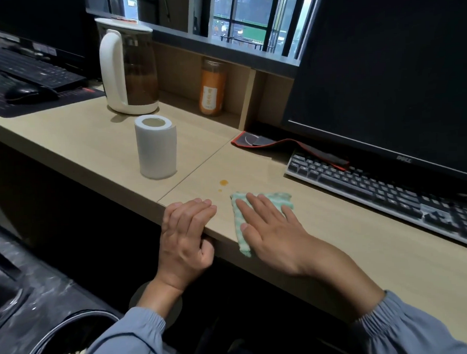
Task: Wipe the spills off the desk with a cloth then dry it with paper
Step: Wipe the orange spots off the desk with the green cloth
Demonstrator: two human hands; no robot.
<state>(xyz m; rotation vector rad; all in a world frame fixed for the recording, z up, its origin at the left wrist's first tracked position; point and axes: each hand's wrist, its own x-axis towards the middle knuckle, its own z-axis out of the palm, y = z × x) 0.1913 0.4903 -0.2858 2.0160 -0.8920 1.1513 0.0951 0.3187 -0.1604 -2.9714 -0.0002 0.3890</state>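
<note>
A small orange spill (223, 182), with a tinier drop beside it, lies on the light wooden desk (365, 240) near its front edge. Just right of the spill is a green-and-white cloth (278, 197). My right hand (273, 229) presses flat on it with straight fingers. My left hand (186, 233) rests on the desk's front edge, fingers on top and thumb under the edge. A white paper roll (156, 148) stands upright to the left, behind the spill.
A white kettle (128, 66) and an orange bottle (212, 87) stand at the back. A keyboard (390, 193), a red-edged mat (287, 144) and a black monitor (389, 74) fill the right. A bin (46, 346) sits below left.
</note>
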